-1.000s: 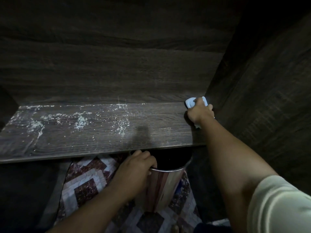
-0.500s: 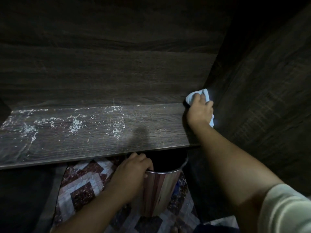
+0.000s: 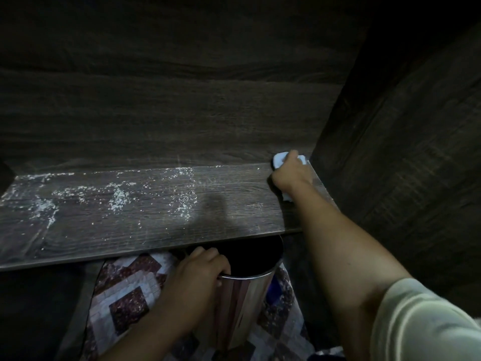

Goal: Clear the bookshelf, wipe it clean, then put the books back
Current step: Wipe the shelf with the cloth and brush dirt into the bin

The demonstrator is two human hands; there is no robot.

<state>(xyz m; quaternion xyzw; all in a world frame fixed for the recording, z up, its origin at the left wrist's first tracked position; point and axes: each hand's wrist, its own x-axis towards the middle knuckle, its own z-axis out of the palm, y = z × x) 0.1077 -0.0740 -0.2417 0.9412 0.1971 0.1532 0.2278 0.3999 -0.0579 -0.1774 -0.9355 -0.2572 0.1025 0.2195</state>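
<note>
the dark wooden shelf (image 3: 78, 238) runs across the view, and its left and middle parts are strewn with white specks (image 3: 118, 198), thickest toward the back edge and thinning toward the front. behind it rises the back panel (image 3: 169, 113), in the same dark grain. below the shelf's front edge a patchwork mat (image 3: 125, 295) in maroon, white and grey lies on the floor. the left hand (image 3: 197, 280) reaches in just under that edge, its fingers curled over the rim of a shiny metal bin (image 3: 244, 295), thumb outside the wall; the bin stands on the mat with its dark mouth partly tucked beneath the shelf. further right, the right hand (image 3: 291, 175) is bunched round a pale blue cloth (image 3: 279, 160) and presses it onto the shelf in the rear right corner, where the board meets the back panel and the side panel (image 3: 403, 152). cloth shows past the fingertips and below the wrist. a cream sleeve (image 3: 421, 321) covers the upper arm at the lower right.
</note>
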